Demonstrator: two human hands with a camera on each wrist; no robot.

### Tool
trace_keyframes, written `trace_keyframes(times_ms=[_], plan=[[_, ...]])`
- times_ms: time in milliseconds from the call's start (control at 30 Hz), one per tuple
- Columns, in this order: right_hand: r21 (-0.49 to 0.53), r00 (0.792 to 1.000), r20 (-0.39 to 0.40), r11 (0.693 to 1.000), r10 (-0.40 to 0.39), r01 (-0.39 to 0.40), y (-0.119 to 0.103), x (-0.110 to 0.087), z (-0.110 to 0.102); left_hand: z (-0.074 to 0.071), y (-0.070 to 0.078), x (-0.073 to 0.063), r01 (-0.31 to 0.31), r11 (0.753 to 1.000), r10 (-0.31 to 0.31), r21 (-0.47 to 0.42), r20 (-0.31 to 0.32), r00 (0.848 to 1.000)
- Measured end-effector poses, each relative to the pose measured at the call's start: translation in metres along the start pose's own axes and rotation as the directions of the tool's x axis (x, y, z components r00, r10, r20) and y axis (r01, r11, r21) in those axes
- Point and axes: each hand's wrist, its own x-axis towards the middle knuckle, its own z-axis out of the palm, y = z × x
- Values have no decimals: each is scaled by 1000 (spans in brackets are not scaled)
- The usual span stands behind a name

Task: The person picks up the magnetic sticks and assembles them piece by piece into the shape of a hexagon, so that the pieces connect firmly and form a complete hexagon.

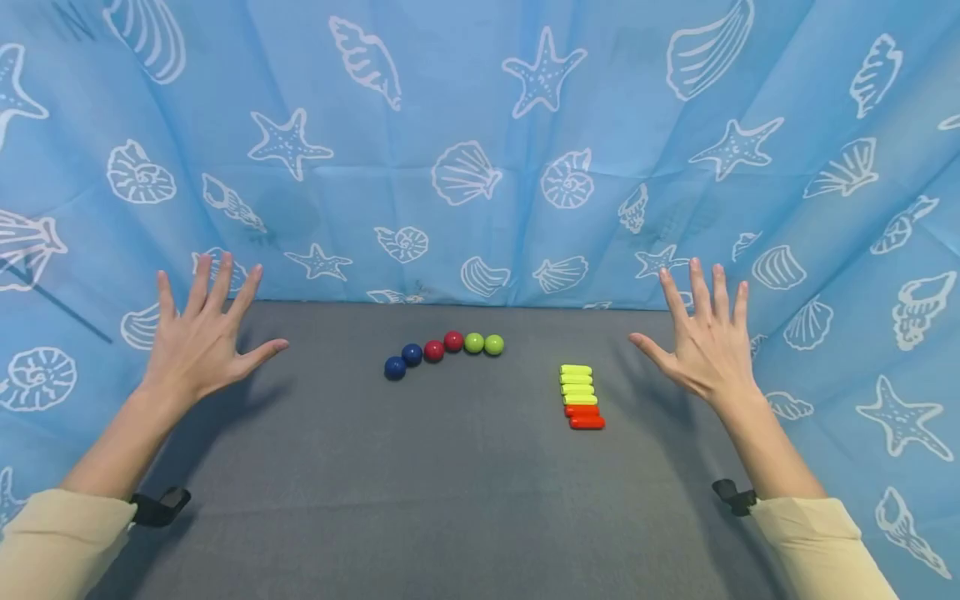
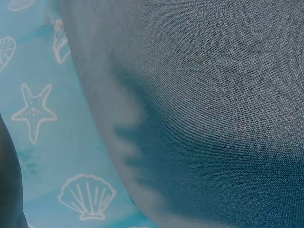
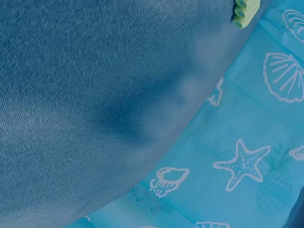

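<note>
My left hand (image 1: 198, 337) is raised over the left side of the grey table, fingers spread and holding nothing. On the other side, my right hand (image 1: 708, 346) hovers the same way, fingers apart, to the right of a column of short sticks. Those are yellow sticks (image 1: 577, 381) at the far end and two red sticks (image 1: 586, 417) at the near end, lying side by side. Left of them, a slanting row of balls runs across the table: two blue balls (image 1: 395, 367), two red balls (image 1: 433, 351) and two green balls (image 1: 494, 344). Both hands are apart from all of these.
A grey cloth-covered table (image 1: 420, 500) spreads out in front. Along its back and sides hangs a blue curtain (image 1: 480, 108) printed with white shells and starfish. A black strap (image 1: 161, 507) sits at the left wrist and another strap (image 1: 733, 497) at the right.
</note>
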Motion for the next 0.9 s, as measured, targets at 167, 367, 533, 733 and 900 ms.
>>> trace_keyframes(times_ms=[167, 367, 533, 733, 900], plan=[[16, 1000, 25, 1000, -1, 0, -4, -2, -2, 1, 3, 0, 9, 1000, -9, -19, 3, 1000], [48, 999, 26, 998, -28, 27, -12, -4, -3, 2, 8, -4, 5, 994, -5, -108, -7, 1000], [107, 998, -16, 992, -61, 62, -22, -6, 1, 1, 18, -5, 1, 977, 6, -211, 34, 999], [290, 996, -34, 952, -88, 94, -39, -9, 6, -4, 34, -7, 105, 933, -16, -344, 253, 967], [497, 993, 55, 866, -103, 62, -54, -12, 10, 0, 51, -8, 160, 878, 5, -451, 344, 939]])
